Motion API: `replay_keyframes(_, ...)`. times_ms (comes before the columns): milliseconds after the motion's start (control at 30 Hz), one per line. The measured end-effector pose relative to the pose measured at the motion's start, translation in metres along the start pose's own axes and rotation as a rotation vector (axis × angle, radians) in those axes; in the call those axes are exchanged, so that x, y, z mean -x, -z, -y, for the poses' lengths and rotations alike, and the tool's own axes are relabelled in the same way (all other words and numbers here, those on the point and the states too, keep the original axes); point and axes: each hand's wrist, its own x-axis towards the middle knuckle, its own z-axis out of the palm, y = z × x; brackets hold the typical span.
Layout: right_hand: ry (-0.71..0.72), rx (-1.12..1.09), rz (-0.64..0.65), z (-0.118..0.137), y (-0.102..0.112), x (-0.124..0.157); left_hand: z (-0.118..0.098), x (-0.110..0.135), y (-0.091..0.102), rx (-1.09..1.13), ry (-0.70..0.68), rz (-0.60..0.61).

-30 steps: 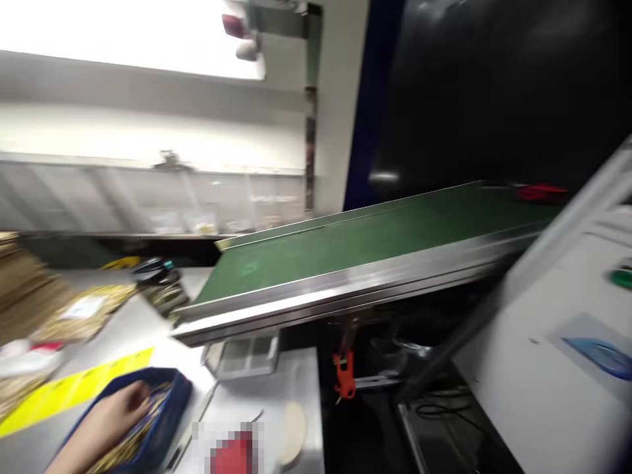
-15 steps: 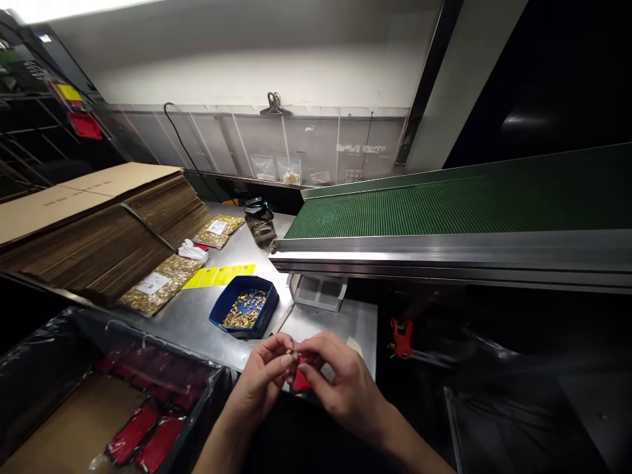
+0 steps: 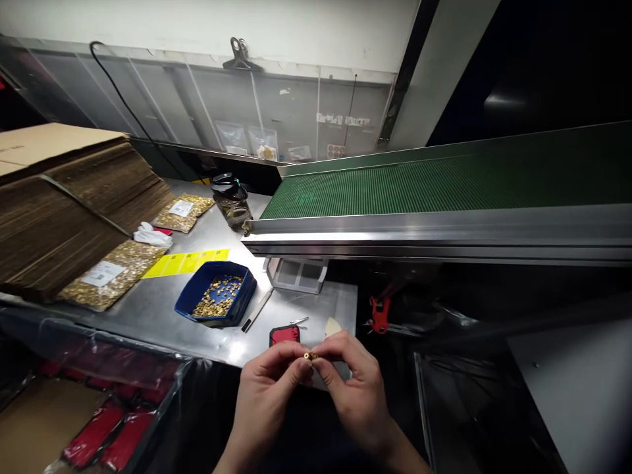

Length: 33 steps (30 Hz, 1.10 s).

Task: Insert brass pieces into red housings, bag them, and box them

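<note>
a: what is in the hands?

b: a little gold piece (image 3: 311, 356). the left hand (image 3: 264, 388) and the right hand (image 3: 353, 388) both pinch it, thumb and first finger closed tight on it. it is up in the air, just past the near edge of the metal table (image 3: 162, 313), close to a red thing (image 3: 285, 336).

a: is it heavy?

b: i think not. it looks like metal, so it should be hard and stiff, but tiny and light. it is shiny, so it could slip out and roll away. i would hold it by its two ends with just the fingertips.

a: what can't you see?

b: the fingers cover most of the piece, so i can't tell its shape. the other fingers curl under, so the palms are hidden. the blue tray (image 3: 190, 296) holds lots of gold bits, but they are only dots. the red thing sits partly behind the left hand, and i can't tell what it is.
</note>
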Motion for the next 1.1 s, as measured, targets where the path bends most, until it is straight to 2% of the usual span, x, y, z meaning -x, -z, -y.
replay_keyframes(100,0.085,0.091,0.018,0.002,0.01,-0.001,-0.005,0.003,-0.006,-0.132,-0.08,-0.036)
replay_keyframes(300,0.228,0.472,0.113,-0.003,0.022,0.001,0.0,0.008,-0.014,-0.244,-0.04,-0.014)
replay_keyframes(367,0.256,0.555,0.147,-0.006,0.023,0.004,0.006,0.007,-0.015,-0.208,0.023,-0.002)
replay_keyframes(533,0.358,0.722,0.256,-0.014,0.031,0.013,0.029,0.002,-0.014,0.066,0.278,0.109)
replay_keyframes(733,0.449,0.845,0.422,-0.023,0.045,0.034,0.054,0.021,-0.018,-0.001,0.336,0.138)
replay_keyframes(967,0.478,0.835,0.594,-0.036,0.054,0.06,0.072,0.047,-0.022,-0.031,0.431,0.146)
replay_keyframes(1033,0.467,0.827,0.573,-0.036,0.054,0.062,0.077,0.049,-0.019,-0.059,0.421,0.154)
replay_keyframes(1100,0.391,0.802,0.498,-0.035,0.053,0.063,0.081,0.049,-0.016,-0.07,0.405,0.184)
